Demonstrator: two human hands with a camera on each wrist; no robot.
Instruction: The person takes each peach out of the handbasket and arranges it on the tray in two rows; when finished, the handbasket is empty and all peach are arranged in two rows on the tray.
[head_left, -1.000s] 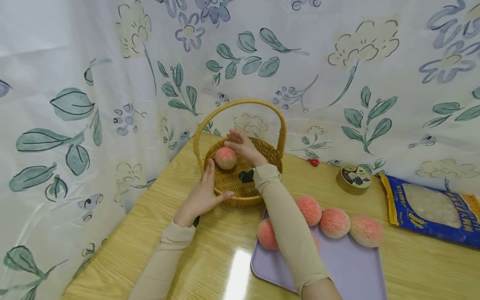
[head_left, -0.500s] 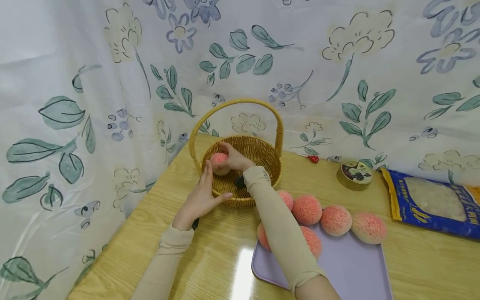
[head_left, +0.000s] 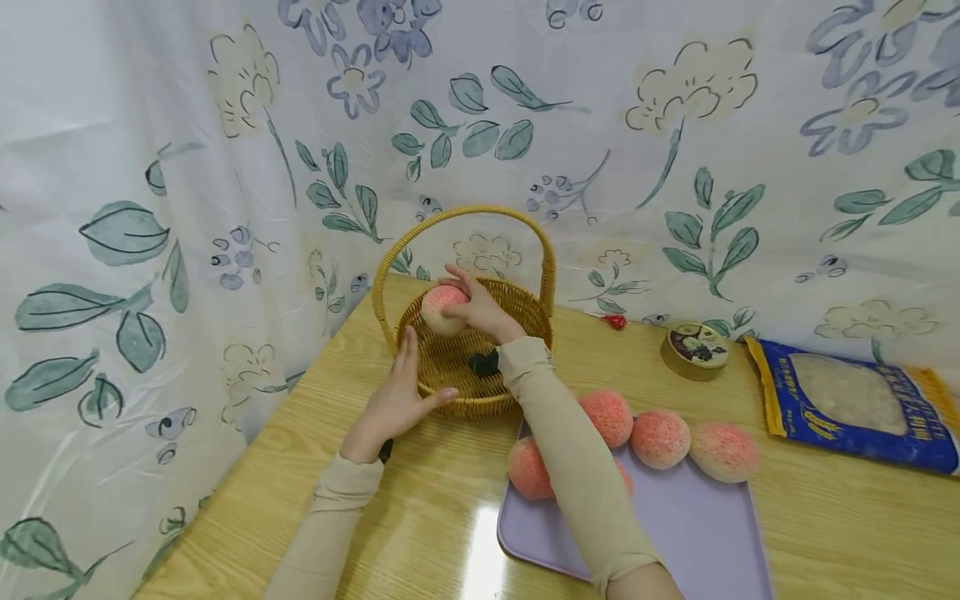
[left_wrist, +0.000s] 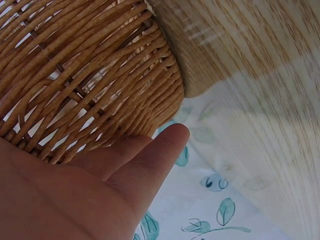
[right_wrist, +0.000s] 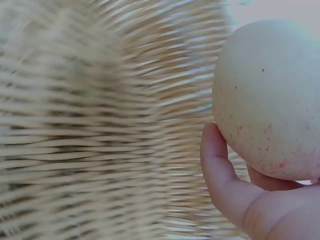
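Observation:
In the head view my right hand (head_left: 483, 313) grips a pink-and-cream peach (head_left: 441, 310) over the left part of a round wicker basket (head_left: 480, 407) with a tall arched handle. The right wrist view has this peach (right_wrist: 270, 95) close up, thumb and fingers about its pale side, with the woven wall beyond. My left hand (head_left: 393, 402) lies along the basket's near left outside, fingers straight and thumb spread toward the front rim. From the left wrist, those straight fingers (left_wrist: 150, 167) are right at the woven side (left_wrist: 100, 75).
A lilac tray (head_left: 690, 533) bearing several more peaches (head_left: 660, 439) stands right of the basket, partly behind my right sleeve. Farther right are a round tin (head_left: 696, 350) and a blue bag (head_left: 855, 408). A small red item (head_left: 615, 322) lies near the floral curtain (head_left: 600, 167).
My right hand, fingers spread beside the peach a second ago, has closed round it and raised it from the basket's bottom. The left hand has stayed at the basket's side.

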